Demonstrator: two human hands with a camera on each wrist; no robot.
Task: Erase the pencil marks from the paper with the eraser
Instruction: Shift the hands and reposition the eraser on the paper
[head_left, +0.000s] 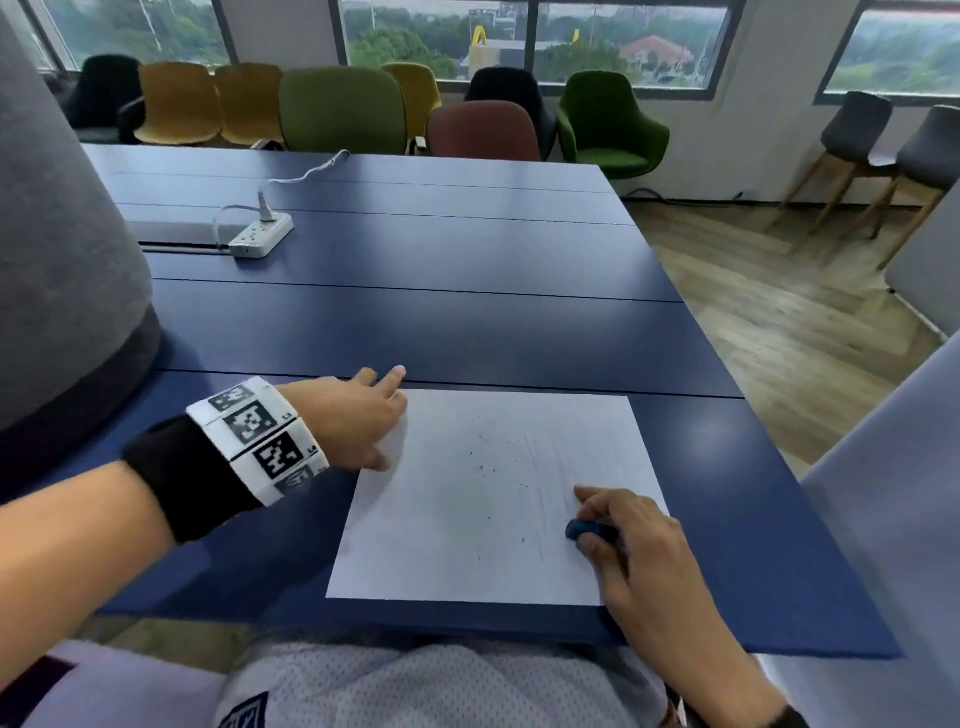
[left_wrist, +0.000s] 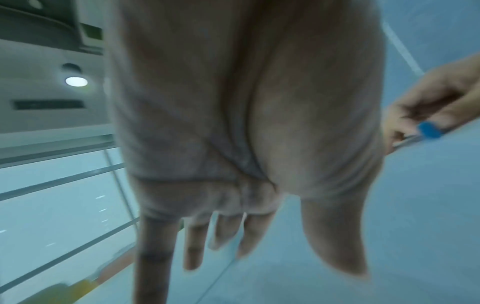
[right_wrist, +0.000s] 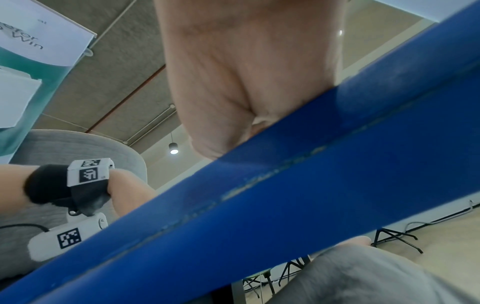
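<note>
Blue desk (head_left: 467, 322), paper (head_left: 467, 519) near front edge. Right hand (head_left: 631, 540) pinches eraser (head_left: 589, 530) on faint marks (head_left: 550, 467); left hand (head_left: 353, 415), fingers straight, pins paper's edge. Advice: short strokes, firm hold-down.

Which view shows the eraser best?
Head view: the blue eraser is sharp, pinched by the right hand on the paper. Left wrist shows it small and blurred; in right wrist it is hidden.

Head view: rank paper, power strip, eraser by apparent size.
1. paper, clearly largest.
2. power strip, though it lies farther from the camera, so its true size is unsure.
3. eraser, smallest, partly hidden by the right hand.
</note>
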